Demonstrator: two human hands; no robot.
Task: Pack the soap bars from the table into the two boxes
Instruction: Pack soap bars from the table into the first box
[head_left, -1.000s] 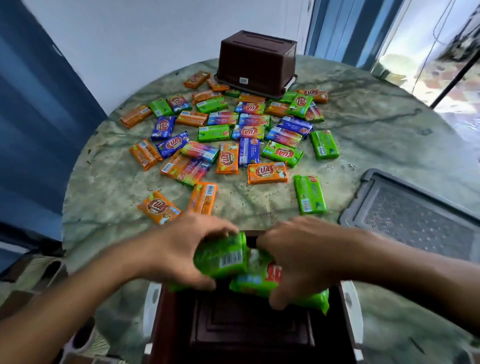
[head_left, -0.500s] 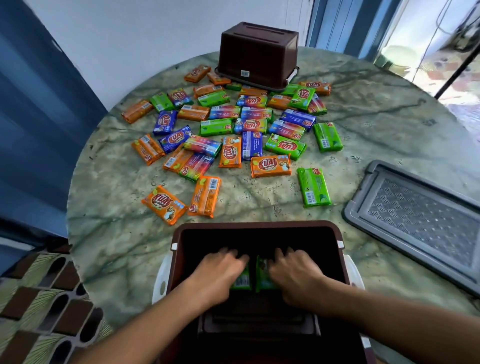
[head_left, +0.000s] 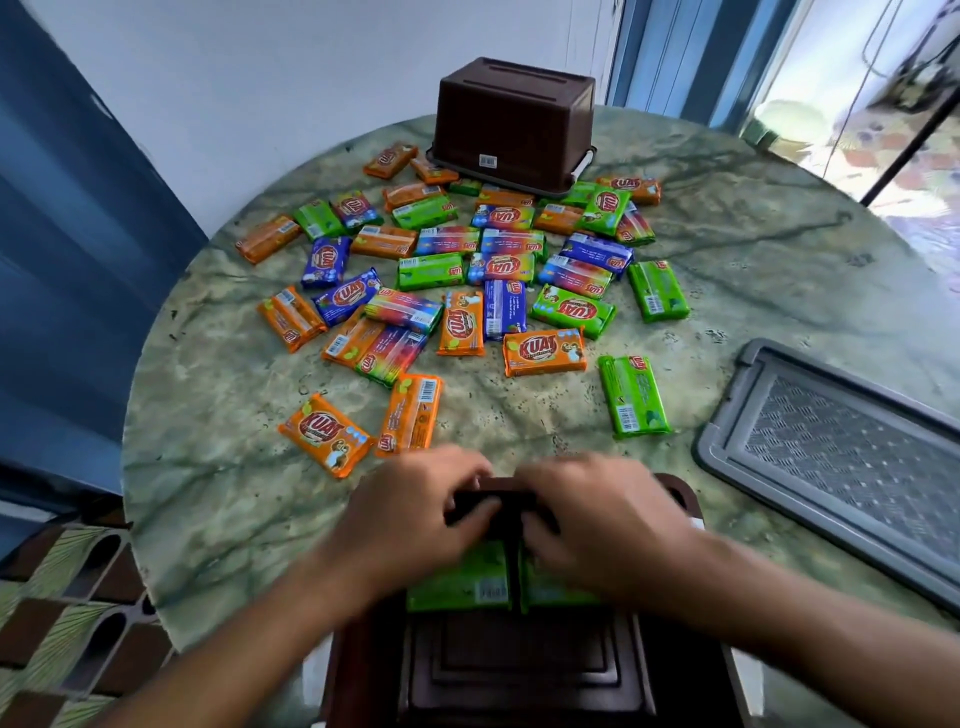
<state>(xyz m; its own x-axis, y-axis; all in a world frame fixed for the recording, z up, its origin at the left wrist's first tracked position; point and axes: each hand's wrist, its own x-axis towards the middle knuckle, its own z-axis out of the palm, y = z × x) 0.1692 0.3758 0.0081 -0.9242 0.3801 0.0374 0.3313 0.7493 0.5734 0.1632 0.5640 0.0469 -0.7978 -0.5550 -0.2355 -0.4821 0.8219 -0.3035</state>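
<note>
A brown box (head_left: 519, 670) stands open at the table's near edge. Two green soap bars (head_left: 462, 582) lie side by side against its far wall. My left hand (head_left: 415, 519) and my right hand (head_left: 608, 525) hover over them with fingers loosely curled, blurred, gripping nothing. Several orange, green, blue and rainbow soap bars (head_left: 543, 352) lie scattered across the middle of the table. Nearest the box are two orange bars (head_left: 410, 413) on the left and a green bar (head_left: 634, 395) on the right. The second brown box (head_left: 514, 119) sits upside down at the far side.
A grey box lid (head_left: 841, 457) lies flat at the right, close to the open box. The round green marble table (head_left: 779, 260) curves away at the left, where a patterned floor (head_left: 62, 623) shows below. A white wall and a blue door frame stand behind.
Both hands carried green bars down into the near box, pressed them against its far wall, and have now lifted up off them. The bars stay in the box.
</note>
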